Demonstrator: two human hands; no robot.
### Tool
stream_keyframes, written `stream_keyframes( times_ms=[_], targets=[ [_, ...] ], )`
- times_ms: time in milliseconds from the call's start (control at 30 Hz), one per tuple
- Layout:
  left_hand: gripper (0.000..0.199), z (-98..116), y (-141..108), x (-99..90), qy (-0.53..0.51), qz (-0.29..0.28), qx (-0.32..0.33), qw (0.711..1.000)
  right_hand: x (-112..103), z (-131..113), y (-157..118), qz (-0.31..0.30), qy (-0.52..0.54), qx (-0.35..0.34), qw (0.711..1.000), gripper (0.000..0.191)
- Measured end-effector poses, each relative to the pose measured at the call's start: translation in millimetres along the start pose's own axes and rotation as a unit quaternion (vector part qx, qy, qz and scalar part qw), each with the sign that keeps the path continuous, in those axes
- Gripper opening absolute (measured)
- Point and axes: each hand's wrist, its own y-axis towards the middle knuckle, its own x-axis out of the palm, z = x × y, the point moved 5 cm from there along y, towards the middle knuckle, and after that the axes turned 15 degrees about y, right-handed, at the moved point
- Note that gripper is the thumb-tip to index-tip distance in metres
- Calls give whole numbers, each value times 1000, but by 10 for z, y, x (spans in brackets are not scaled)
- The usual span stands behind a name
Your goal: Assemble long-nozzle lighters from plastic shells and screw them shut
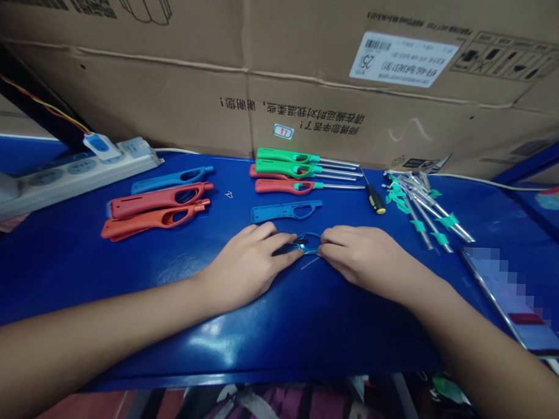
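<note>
Between both hands, low over the table, is a blue lighter casing (311, 251), its looped trigger opening showing. My left hand (250, 260) pinches its left part between thumb and fingers, next to a small dark piece inside. The fingers of my right hand (367, 258) are closed on its right end. Much of the casing is hidden by the hands. A thin rod-like piece (310, 263) shows just below it. Just behind lies a blue casing half (286, 211). Farther back are red and green lighters (284, 186) with metal tubes, and a black and yellow screwdriver (376, 199).
Blue, red and orange casing halves (160, 202) lie at left, near a power strip (74, 172). Metal tubes with green triggers (428, 208) are heaped at right, behind a phone (514, 303). A cardboard box (173, 96) stands along the back.
</note>
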Motion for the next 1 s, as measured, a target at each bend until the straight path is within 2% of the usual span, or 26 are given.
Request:
stream_keyframes(
  times_ms=[133,300,400,500,567,633,700,767,800,900,1000],
  targets=[
    [33,-1,-6,6,-3,15,-2,1000,38,-113,19,-11,-61,3,998,13],
    [33,-2,-22,25,13,16,-1,1000,106,-277,75,2,-111,9,994,16],
    [34,3,-22,22,15,17,-1,1000,86,-309,84,22,-92,43,995,25],
    [35,5,-15,22,10,19,0,1000,16,-237,53,28,-21,95,995,30],
    [35,0,-10,29,2,19,0,1000,-70,-125,16,51,36,118,991,27],
    [34,-13,-9,38,-9,21,-4,1000,-212,68,-42,122,82,145,979,23],
    [34,-29,-13,45,-21,28,-9,999,-390,346,-152,229,81,203,948,22],
    [34,-43,-19,51,-30,34,-13,999,-533,652,-303,304,12,297,905,20],
    [34,-49,-22,54,-33,36,-14,999,-566,808,-380,308,-20,360,880,18],
    [32,-66,-25,60,-41,42,-16,998,-500,1200,-541,214,-43,507,834,18],
    [32,-80,-27,60,-50,52,-13,997,-398,1409,-623,171,-29,571,802,23]
  ],
)
